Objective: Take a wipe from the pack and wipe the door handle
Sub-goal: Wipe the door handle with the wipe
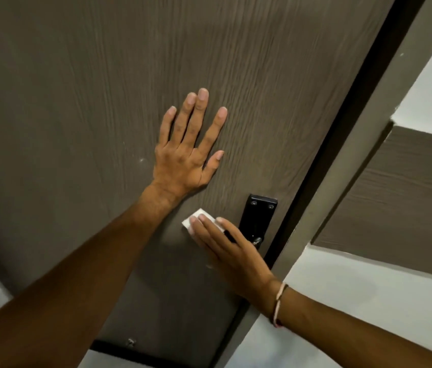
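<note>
My left hand (pixel 187 148) lies flat on the brown wood-grain door (pixel 77 102), fingers spread, holding nothing. Lower down, my right hand (pixel 229 251) presses a folded white wipe (pixel 196 217) against the door handle; a white corner sticks out beyond my fingertips. The black handle plate (pixel 258 216) with two screws shows just right of my fingers. Only a thin black strip of the lever shows between my fingers; my hand hides the rest. The wipe pack is not in view.
A dark door edge and grey-brown frame (pixel 363 144) run diagonally on the right. Beyond it is a white wall (pixel 355 293) with a brown panel (pixel 408 197). A small screw (pixel 130 342) sits near the door's lower edge.
</note>
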